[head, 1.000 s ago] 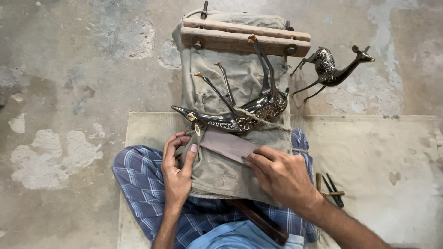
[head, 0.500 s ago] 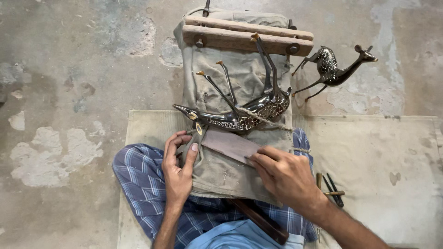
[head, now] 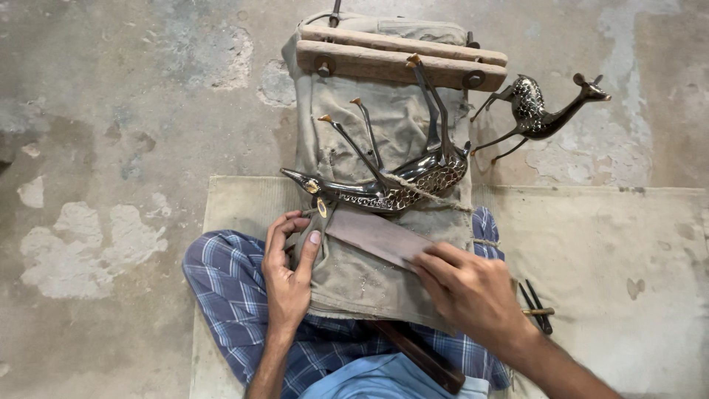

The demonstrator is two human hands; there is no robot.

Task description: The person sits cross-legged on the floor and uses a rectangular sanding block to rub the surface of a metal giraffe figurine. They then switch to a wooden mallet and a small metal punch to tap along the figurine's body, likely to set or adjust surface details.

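A dark metal deer figure lies on its side, legs pointing away, on a khaki cloth draped over my lap. My left hand rests on the cloth just below the deer's head, thumb up against its small brass ear. My right hand presses on the near end of a wide flat file, whose far end lies against the deer's neck. The file's handle is hidden under my right hand.
A wooden clamp block lies at the cloth's far end. A second metal deer stands on the concrete floor to its right. Thin dark tools lie on the mat by my right wrist.
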